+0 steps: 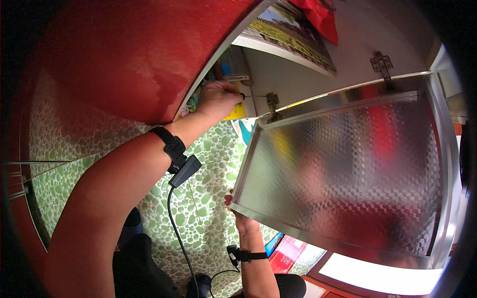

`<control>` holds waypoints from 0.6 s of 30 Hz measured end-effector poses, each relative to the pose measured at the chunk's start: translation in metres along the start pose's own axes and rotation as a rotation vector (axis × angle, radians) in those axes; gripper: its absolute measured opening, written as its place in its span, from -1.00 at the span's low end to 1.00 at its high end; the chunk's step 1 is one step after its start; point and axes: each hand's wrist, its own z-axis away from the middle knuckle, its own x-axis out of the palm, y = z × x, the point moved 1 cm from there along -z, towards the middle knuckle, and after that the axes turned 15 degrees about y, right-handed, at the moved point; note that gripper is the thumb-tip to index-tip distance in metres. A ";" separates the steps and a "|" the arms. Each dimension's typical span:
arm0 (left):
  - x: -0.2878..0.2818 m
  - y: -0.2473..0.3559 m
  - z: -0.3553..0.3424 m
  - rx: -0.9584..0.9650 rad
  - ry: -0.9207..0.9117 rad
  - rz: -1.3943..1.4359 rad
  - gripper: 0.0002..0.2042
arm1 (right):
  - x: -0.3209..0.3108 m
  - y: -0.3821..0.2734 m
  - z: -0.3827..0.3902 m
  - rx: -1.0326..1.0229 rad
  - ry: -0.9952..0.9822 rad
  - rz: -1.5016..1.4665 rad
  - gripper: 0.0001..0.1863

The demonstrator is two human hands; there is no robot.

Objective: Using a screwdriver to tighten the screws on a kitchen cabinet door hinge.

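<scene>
My left hand (218, 99) is closed around a screwdriver (254, 96), its handle mostly hidden in the palm. The thin shaft points right and reaches the metal hinge (272, 103) at the cabinet's edge. Hanging from that hinge and a second hinge (381, 64) is a cabinet door (343, 174) with a silvery frame and a textured, see-through panel, swung out and tilted. Below the door's lower left corner, my right hand (238, 211) grips its frame, fingertips showing at the edge and the rest hidden behind.
A glossy red panel (124, 59) fills the upper left. Inside the white cabinet (278, 69) lie a picture board (293, 37) and a red bag (318, 20). Cables run from black wristbands. Green pebble-patterned tiles (213, 184) cover the floor; a pink package (288, 253) lies below the door.
</scene>
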 end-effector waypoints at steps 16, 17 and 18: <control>-0.004 0.000 -0.003 -0.041 -0.015 0.006 -0.83 | -0.007 0.009 -0.009 -0.053 -0.036 -0.089 -0.60; -0.001 0.004 -0.001 -0.038 -0.040 0.007 -0.83 | -0.013 0.012 -0.013 -0.041 -0.062 -0.070 -0.61; -0.003 0.016 0.004 -0.088 -0.053 -0.018 -0.83 | -0.011 0.008 -0.010 -0.048 -0.052 -0.084 -0.61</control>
